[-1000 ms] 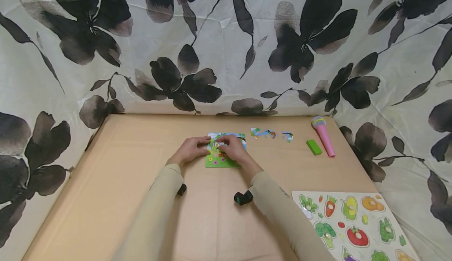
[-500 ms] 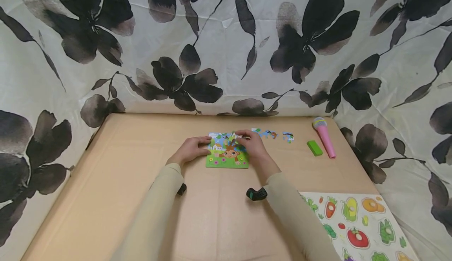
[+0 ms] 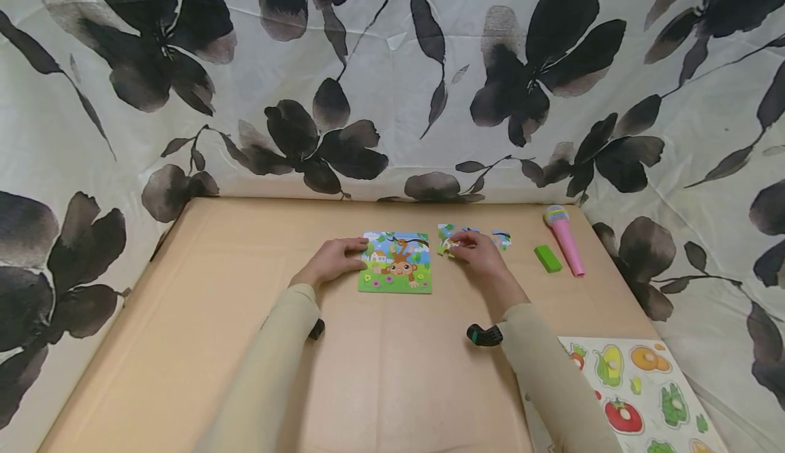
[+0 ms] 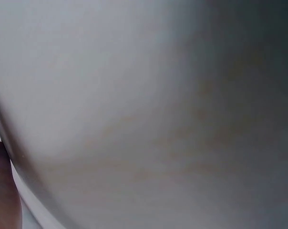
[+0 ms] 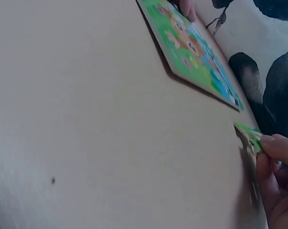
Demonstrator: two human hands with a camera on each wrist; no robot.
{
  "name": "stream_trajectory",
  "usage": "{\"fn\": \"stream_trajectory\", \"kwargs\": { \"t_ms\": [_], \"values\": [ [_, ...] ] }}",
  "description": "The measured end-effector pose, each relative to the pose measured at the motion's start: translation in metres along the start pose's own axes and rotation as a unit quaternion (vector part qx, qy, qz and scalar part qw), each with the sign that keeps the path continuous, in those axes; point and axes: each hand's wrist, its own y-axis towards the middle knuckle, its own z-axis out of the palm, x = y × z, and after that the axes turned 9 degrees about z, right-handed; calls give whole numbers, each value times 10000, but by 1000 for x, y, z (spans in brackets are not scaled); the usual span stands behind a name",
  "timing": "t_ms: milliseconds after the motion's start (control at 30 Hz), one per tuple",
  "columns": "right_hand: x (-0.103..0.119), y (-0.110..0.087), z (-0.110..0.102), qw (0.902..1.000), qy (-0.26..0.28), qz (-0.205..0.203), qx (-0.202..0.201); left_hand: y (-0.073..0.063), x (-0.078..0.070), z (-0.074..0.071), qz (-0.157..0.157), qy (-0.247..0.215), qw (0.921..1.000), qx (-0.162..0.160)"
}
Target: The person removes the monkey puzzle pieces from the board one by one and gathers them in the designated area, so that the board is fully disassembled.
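A small picture puzzle board [image 3: 398, 281] with a monkey hanging from a branch over green grass lies flat on the table. My left hand [image 3: 328, 262] rests at its left edge, fingertips and thumb touching the rim with the fingers fairly straight. To the right of the board, my right hand [image 3: 481, 255] pinches a puzzle piece [image 3: 445, 247] between thumb and fingers. The right wrist view shows this puzzle piece [image 5: 249, 136] tilted, green and thin, above its shadow. Loose puzzle pieces [image 3: 501, 239] lie just behind the right hand, partly hidden by it.
A green block [image 3: 548, 259] and a pink toy microphone [image 3: 567, 242] lie at the back right. At the front right is a vegetable picture board [image 3: 650, 388], partly under the right sleeve. Floral cloth [image 3: 392, 112] hangs behind the table. The left wrist view shows mostly blurred pale surface.
My right hand has moved right, from over the board to the loose pieces, carrying a puzzle piece off the board. The monkey picture is now uncovered. My left hand has stayed at the edge.
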Motion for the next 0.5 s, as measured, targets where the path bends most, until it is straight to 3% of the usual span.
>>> {"fn": "stream_trajectory", "kwargs": {
  "t_ms": [200,500],
  "values": [
    [-2,-2,-5,9981,-526,-300,96,0,-1,0,-85,-62,9999,-3],
    [-5,4,2,9913,-1095,-689,-240,1,-1,0,-234,-91,9997,13]
  ]
}}
